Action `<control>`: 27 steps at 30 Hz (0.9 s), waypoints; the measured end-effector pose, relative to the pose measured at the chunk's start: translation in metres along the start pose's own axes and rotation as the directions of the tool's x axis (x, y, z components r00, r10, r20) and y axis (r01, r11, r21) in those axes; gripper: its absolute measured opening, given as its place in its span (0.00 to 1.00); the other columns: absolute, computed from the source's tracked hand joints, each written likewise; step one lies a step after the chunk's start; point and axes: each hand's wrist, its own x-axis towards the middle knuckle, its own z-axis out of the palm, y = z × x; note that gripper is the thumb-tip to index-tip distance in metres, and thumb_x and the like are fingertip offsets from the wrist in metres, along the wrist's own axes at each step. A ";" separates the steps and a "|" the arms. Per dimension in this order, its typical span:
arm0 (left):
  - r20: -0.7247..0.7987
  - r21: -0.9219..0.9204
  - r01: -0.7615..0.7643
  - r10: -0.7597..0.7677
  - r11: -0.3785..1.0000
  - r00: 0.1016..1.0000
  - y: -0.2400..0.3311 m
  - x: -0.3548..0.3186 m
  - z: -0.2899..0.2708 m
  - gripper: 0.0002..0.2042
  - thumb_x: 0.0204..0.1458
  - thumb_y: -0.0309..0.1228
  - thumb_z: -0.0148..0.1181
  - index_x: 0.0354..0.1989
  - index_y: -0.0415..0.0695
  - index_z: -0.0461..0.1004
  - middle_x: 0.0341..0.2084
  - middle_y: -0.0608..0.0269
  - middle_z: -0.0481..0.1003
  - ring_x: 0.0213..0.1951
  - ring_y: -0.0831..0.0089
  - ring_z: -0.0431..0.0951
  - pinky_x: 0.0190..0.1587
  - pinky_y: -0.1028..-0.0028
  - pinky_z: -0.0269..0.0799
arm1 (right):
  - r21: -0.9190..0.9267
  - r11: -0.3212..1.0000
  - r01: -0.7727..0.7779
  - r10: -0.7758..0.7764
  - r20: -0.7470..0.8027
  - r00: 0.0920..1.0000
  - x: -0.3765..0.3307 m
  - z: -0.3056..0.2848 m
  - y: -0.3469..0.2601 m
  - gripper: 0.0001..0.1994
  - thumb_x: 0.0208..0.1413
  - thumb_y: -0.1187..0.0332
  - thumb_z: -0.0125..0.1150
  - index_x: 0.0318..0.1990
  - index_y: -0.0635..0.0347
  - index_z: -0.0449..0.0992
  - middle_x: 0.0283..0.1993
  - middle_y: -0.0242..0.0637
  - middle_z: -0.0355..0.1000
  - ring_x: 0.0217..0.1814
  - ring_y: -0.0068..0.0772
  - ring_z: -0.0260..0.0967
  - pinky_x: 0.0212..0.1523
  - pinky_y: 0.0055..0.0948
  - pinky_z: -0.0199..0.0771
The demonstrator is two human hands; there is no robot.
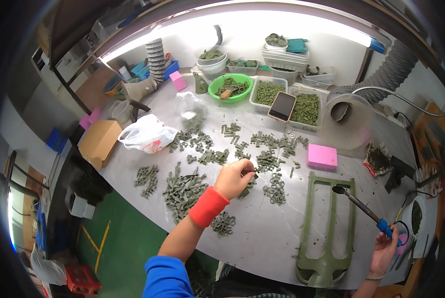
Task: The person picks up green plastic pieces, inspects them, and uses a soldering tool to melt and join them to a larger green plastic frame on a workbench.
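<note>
My left hand (234,180), with a red wristband above it, is over the piles in the middle of the table. Its fingers are curled together among small green plastic parts (268,160), and whatever they pinch is hidden. At the right, my right hand (384,252) is closed round the blue handle of a soldering iron (364,208). The iron's dark, wide tip hangs over the right bar of a long green plastic frame (308,218). That frame lies flat on the table, with long openings between its bars.
Small green pieces lie in heaps, among them long parts (183,191) and rings (223,224). Behind them stand a green bowl (210,92), tubs of green pieces (267,93) and a phone (282,106). A pink block (322,157) and an extraction hood (349,126) are at right.
</note>
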 end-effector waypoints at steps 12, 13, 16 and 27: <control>-0.113 0.145 0.189 -0.174 0.971 0.978 -0.058 0.020 -0.008 0.06 0.46 0.31 0.66 0.32 0.45 0.80 0.28 0.61 0.81 0.32 0.65 0.80 0.38 0.68 0.74 | -0.003 1.000 0.029 -0.030 -0.046 0.999 -0.004 0.005 -0.007 0.10 0.64 0.60 0.55 0.44 0.55 0.71 0.45 0.29 0.69 0.36 0.19 0.68 0.41 0.17 0.70; -0.128 0.221 0.128 -0.101 0.967 0.987 -0.066 0.021 -0.011 0.06 0.46 0.31 0.66 0.32 0.46 0.80 0.28 0.61 0.80 0.34 0.64 0.79 0.39 0.68 0.73 | 0.007 1.000 0.027 -0.027 -0.024 0.999 -0.003 0.004 -0.008 0.10 0.64 0.60 0.57 0.45 0.56 0.73 0.43 0.28 0.70 0.36 0.19 0.69 0.40 0.18 0.71; -0.233 0.358 -0.003 0.093 0.934 0.968 -0.076 0.025 -0.019 0.06 0.46 0.30 0.66 0.32 0.46 0.78 0.28 0.62 0.76 0.34 0.61 0.76 0.42 0.66 0.71 | 0.000 0.999 0.039 -0.039 -0.048 0.998 -0.001 0.009 -0.009 0.11 0.63 0.60 0.59 0.45 0.56 0.74 0.40 0.28 0.71 0.35 0.20 0.70 0.40 0.19 0.72; 0.188 0.149 -0.273 0.244 0.950 0.951 0.001 0.102 0.055 0.07 0.54 0.29 0.60 0.36 0.38 0.79 0.32 0.55 0.77 0.32 0.61 0.78 0.37 0.68 0.75 | -0.008 0.999 0.049 -0.049 0.002 0.999 0.002 0.016 -0.008 0.09 0.65 0.60 0.55 0.41 0.56 0.70 0.43 0.31 0.69 0.32 0.21 0.69 0.36 0.19 0.73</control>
